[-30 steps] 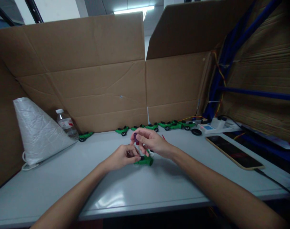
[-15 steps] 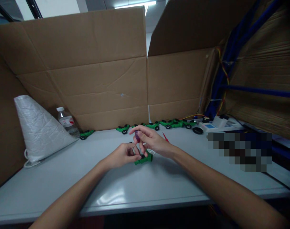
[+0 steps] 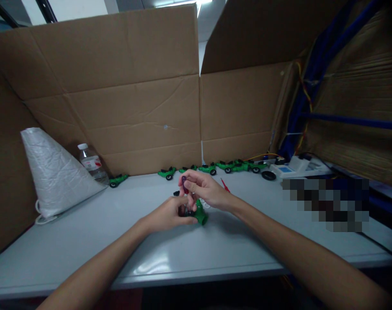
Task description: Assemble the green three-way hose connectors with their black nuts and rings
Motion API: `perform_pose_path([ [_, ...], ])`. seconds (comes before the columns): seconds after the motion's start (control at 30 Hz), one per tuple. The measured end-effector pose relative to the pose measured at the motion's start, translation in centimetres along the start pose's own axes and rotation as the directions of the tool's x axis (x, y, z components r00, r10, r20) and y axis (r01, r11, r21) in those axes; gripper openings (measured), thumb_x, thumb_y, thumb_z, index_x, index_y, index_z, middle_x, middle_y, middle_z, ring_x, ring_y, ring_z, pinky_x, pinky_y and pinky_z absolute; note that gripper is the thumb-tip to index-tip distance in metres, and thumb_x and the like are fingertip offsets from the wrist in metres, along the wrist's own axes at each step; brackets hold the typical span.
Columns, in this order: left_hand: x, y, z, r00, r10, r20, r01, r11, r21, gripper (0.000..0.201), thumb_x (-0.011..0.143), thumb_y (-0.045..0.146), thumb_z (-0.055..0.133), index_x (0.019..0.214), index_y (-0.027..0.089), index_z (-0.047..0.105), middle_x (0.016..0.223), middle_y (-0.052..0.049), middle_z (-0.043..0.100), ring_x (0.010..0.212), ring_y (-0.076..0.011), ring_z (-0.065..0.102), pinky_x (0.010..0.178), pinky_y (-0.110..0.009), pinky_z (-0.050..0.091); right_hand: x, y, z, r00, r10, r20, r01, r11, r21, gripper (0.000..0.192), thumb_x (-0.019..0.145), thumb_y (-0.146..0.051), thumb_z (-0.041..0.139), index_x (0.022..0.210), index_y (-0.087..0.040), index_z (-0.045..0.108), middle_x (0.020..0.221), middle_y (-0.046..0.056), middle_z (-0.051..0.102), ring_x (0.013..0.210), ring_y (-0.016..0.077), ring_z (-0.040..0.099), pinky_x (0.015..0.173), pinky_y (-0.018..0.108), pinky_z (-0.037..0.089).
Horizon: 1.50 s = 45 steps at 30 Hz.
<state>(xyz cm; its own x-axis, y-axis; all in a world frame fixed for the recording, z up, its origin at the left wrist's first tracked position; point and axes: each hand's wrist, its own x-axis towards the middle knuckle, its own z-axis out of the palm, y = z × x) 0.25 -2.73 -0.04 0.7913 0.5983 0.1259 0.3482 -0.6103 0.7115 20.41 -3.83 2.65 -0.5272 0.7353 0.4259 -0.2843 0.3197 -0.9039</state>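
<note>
My left hand (image 3: 170,215) grips a small green toy car (image 3: 199,214) just above the grey table (image 3: 86,232), near its middle. My right hand (image 3: 202,189) is right over it and holds a small screwdriver with a purple handle (image 3: 184,184) upright, its tip down at the car between my left fingers. A small black part (image 3: 176,193) lies on the table just behind my hands. The car's underside is hidden by my fingers.
Several finished green toy cars (image 3: 228,165) line the back of the table against the cardboard wall (image 3: 134,112). A white woven bag (image 3: 50,176) and a water bottle (image 3: 91,165) stand at the left. A red stick (image 3: 224,185), a black wheel (image 3: 267,175) and a white box (image 3: 295,167) lie right.
My left hand has turned the green car and closed further around it. My right hand has brought the screwdriver down closer to the car.
</note>
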Motion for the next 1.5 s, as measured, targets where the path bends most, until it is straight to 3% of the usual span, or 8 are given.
perform_pose_path([
  [0.33,0.5,-1.3,0.4,0.999,0.039,-0.002,-0.039,0.999,-0.022,0.035,0.086,0.045,0.081,0.094,0.016,0.063,0.085,0.001,0.057,0.075,-0.0131,0.049,0.069,-0.025,0.041,0.2,0.8,0.8,0.994,0.002,-0.109,-0.003,1.0,-0.008,0.045,0.089,-0.053,0.077,0.096,-0.025,0.042,0.081,-0.003,0.073,0.043,0.009,0.062,0.038,0.017,0.05],
  [0.6,0.2,-2.1,-0.3,0.998,-0.012,0.059,0.016,0.997,-0.08,0.038,0.087,0.048,0.08,0.098,0.014,0.07,0.083,-0.002,0.062,0.077,-0.0155,0.056,0.069,-0.026,0.044,-0.1,0.1,0.6,0.999,0.036,0.037,-0.037,0.999,0.032,0.042,0.099,-0.06,0.062,0.117,-0.023,0.055,0.086,-0.002,0.065,0.055,0.0093,0.065,0.048,0.02,0.055],
  [0.8,0.4,-2.3,-0.8,0.998,0.059,0.031,-0.058,0.998,-0.034,0.041,0.085,0.046,0.082,0.113,0.017,0.075,0.107,-0.008,0.066,0.089,-0.0188,0.06,0.081,-0.031,0.05,0.0,0.4,0.5,1.0,-0.01,-0.008,0.01,0.999,-0.035,0.039,0.098,-0.057,0.065,0.109,-0.021,0.057,0.078,-0.002,0.068,0.044,0.0066,0.052,0.04,0.018,0.042],
  [0.9,0.5,-2.1,-0.9,0.998,0.066,0.017,-0.065,0.997,-0.031,0.041,0.083,0.047,0.083,0.11,0.017,0.076,0.106,-0.008,0.065,0.09,-0.0202,0.061,0.081,-0.032,0.052,0.2,1.0,0.6,0.998,-0.034,-0.048,0.031,0.998,-0.052,0.038,0.096,-0.056,0.068,0.105,-0.022,0.052,0.075,-0.003,0.07,0.042,0.0071,0.052,0.038,0.017,0.037],
  [1.0,0.4,-2.1,-0.8,0.998,0.056,0.028,-0.054,0.996,-0.065,0.039,0.083,0.046,0.083,0.105,0.015,0.074,0.094,-0.004,0.064,0.083,-0.0175,0.059,0.076,-0.03,0.05,0.3,1.4,0.7,0.996,-0.05,-0.072,0.049,0.999,-0.025,0.041,0.093,-0.054,0.073,0.101,-0.024,0.046,0.09,0.001,0.075,0.049,0.0084,0.059,0.04,0.016,0.039],
  [1.1,0.4,-2.0,-0.7,0.998,0.04,0.056,-0.032,0.992,-0.125,0.036,0.084,0.042,0.083,0.102,0.014,0.071,0.09,-0.003,0.065,0.079,-0.0148,0.056,0.073,-0.027,0.048,0.3,1.2,0.9,0.998,-0.035,-0.043,0.035,0.999,-0.005,0.041,0.093,-0.052,0.074,0.1,-0.023,0.045,0.089,0.002,0.075,0.049,0.0085,0.06,0.041,0.017,0.042],
  [1.33,-0.1,-1.2,-1.9,0.982,0.027,0.187,0.026,0.962,-0.272,0.037,0.084,0.038,0.084,0.112,0.016,0.075,0.107,-0.009,0.074,0.101,-0.0223,0.067,0.095,-0.036,0.052,-0.2,-0.3,0.7,0.998,0.024,0.058,-0.024,1.0,0.002,0.042,0.098,-0.05,0.068,0.128,-0.024,0.054,0.093,0.002,0.071,0.057,0.0096,0.064,0.047,0.019,0.049],
  [1.5,-0.4,-1.0,-2.8,0.965,0.053,0.257,0.012,0.969,-0.245,0.035,0.088,0.04,0.08,0.116,0.02,0.078,0.117,-0.01,0.075,0.11,-0.0249,0.068,0.102,-0.04,0.051,-0.4,-0.4,0.5,0.994,0.052,0.098,-0.052,0.999,0.005,0.039,0.101,-0.053,0.062,0.127,-0.024,0.057,0.097,0.003,0.071,0.059,0.0093,0.065,0.05,0.02,0.053],
])
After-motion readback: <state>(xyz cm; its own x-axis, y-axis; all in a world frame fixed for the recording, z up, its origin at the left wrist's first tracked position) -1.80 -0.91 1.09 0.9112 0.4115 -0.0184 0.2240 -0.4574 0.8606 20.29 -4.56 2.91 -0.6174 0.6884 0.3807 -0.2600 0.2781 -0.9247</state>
